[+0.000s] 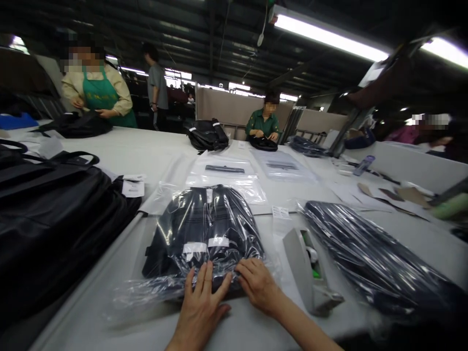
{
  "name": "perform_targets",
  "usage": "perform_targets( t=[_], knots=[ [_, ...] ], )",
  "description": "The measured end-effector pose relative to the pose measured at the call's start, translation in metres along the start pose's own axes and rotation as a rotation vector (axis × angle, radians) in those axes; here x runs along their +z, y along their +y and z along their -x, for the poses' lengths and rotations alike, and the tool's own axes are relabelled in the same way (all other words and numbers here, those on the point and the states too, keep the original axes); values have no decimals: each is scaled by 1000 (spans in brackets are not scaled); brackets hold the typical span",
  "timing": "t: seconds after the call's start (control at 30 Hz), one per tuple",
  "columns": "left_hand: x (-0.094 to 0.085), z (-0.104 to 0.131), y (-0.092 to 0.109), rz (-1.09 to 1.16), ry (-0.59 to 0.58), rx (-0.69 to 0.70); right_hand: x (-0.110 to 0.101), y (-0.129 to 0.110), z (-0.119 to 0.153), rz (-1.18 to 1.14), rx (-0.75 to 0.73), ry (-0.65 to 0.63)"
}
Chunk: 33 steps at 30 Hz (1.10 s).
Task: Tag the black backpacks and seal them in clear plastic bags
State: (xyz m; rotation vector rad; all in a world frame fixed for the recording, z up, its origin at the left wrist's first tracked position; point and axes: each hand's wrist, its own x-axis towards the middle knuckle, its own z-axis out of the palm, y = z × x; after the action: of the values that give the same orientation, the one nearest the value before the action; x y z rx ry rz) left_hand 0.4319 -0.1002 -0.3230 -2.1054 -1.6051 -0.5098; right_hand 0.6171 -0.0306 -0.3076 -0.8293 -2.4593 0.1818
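A black backpack (219, 219) lies in a clear plastic bag on the white table (252, 321), with white labels showing through the plastic. My left hand (203, 302) presses on the near edge of the bag, its fingers spread. Just to its right, my right hand (258, 282) rests on the bag's near right corner, fingers bent and close together at the plastic; whether it pinches a fold cannot be made out. A grey tape dispenser (298, 268) stands to the right of the bag.
Stacked black bags (54, 219) fill the left side. Another plastic-wrapped dark bag (365, 253) lies at right. Flat clear bags (223, 170) lie beyond the backpack. Two people handle black bags across the table; another stands behind. Papers and a bottle (364, 165) lie far right.
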Motion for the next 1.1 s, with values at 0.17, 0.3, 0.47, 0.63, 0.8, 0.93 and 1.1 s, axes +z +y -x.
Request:
perform_targets(
  t=[0.17, 0.3, 0.47, 0.63, 0.8, 0.93, 1.1],
  knots=[
    [5, 1, -4, -32, 7, 85, -51, 11, 26, -49, 113, 121],
    [15, 2, -8, 1, 19, 93, -119, 50, 95, -117, 924, 512],
    [17, 2, -8, -8, 21, 104, -146, 78, 147, -346, 1152, 333],
    [14, 0, -9, -64, 1, 110, -128, 73, 130, -525, 1166, 287],
    [10, -2, -9, -91, -43, 102, -126, 75, 130, -544, 1185, 396],
    [9, 0, -9, -76, -62, 95, -132, 65, 152, -471, 1153, 498],
    [15, 2, -11, -46, -43, 102, -125, 43, 169, -529, 1189, 556]
  ],
)
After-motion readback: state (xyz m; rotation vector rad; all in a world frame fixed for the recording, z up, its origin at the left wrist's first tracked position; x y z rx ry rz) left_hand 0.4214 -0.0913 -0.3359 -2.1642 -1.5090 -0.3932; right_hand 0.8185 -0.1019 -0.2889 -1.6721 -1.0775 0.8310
